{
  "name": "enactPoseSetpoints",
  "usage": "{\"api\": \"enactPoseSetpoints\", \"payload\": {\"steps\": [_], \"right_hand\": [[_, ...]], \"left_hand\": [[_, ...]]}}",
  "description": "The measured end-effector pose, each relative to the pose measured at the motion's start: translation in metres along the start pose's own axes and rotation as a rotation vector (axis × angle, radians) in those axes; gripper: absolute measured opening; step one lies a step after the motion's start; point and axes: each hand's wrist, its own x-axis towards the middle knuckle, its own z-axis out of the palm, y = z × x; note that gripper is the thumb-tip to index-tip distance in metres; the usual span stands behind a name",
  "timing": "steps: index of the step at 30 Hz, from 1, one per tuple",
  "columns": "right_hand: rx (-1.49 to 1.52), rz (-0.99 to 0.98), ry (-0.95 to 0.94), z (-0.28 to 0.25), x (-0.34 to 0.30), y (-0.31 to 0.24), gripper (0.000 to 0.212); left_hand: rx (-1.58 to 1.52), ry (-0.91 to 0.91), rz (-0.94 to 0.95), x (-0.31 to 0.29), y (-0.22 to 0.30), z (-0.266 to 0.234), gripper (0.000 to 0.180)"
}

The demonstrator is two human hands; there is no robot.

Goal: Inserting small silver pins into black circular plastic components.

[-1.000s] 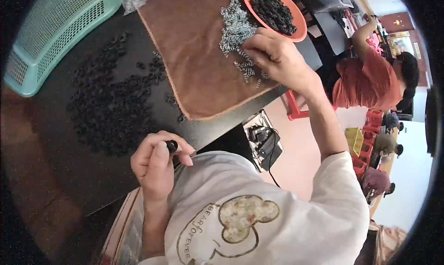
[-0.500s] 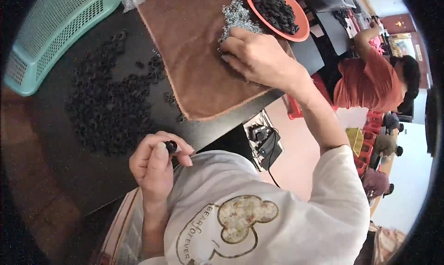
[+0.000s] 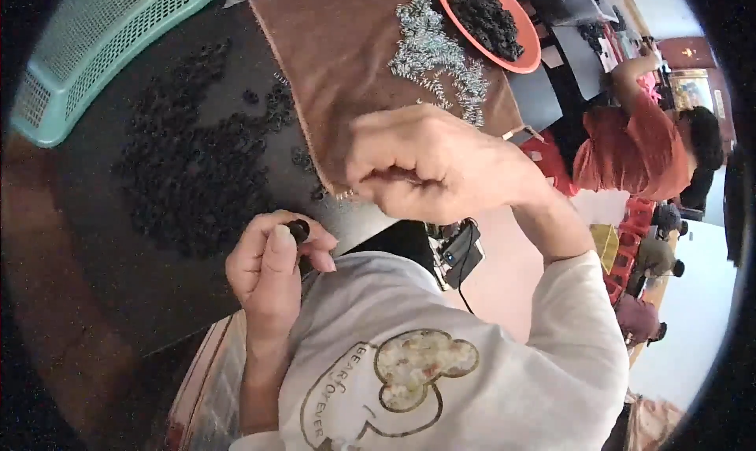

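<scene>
A small round black piece (image 3: pixel 298 231), seemingly unfinished, is pinched by the left hand (image 3: pixel 269 270); what is held in the curled right hand (image 3: pixel 441 164) cannot be told. Silver coiled metal springs (image 3: pixel 433 46) on brown cloth (image 3: pixel 331 49) and black ring-like parts (image 3: pixel 197 183) are left loose.

2 hands (image 3: pixel 272 274) (image 3: pixel 441 164) | 1 held piece (image 3: pixel 298 231) | 1 cloth (image 3: pixel 331 49) | 1 basket (image 3: pixel 110 53) | 1 bowl (image 3: pixel 526 62)

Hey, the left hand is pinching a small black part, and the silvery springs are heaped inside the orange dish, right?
Not quite: in the head view, the silvery springs are heaped on the brown cloth, beside the orange dish. The left hand is indeed pinching a small black part.
</scene>
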Motion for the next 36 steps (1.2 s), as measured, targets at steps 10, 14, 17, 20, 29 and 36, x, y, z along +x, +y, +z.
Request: {"api": "enactPoseSetpoints", "payload": {"steps": [10, 14, 17, 20, 29, 36], "right_hand": [[0.403, 0.000, -0.196, 0.015, 0.024, -0.008, 0.003], [0.389, 0.029, -0.218, 0.015, 0.028, -0.011, 0.002], [0.395, 0.015, -0.211, 0.018, 0.028, -0.011, 0.001], [0.373, -0.020, -0.181, 0.021, 0.028, -0.011, 0.001], [0.208, -0.128, -0.088, 0.022, 0.033, -0.027, 0.011], [0.109, -0.125, -0.066, 0.027, 0.030, -0.029, 0.012]], "left_hand": [[-0.063, -0.046, -0.035, -0.001, 0.001, -0.005, 0.030], [-0.077, -0.080, -0.015, 0.000, 0.002, -0.006, 0.030], [-0.133, -0.066, -0.027, -0.001, 0.002, -0.007, 0.030], [-0.159, -0.063, -0.026, -0.001, 0.002, -0.007, 0.029], [-0.131, -0.079, -0.010, -0.002, -0.001, -0.012, 0.027], [-0.124, -0.092, 0.020, 0.000, 0.003, -0.008, 0.027]]}}
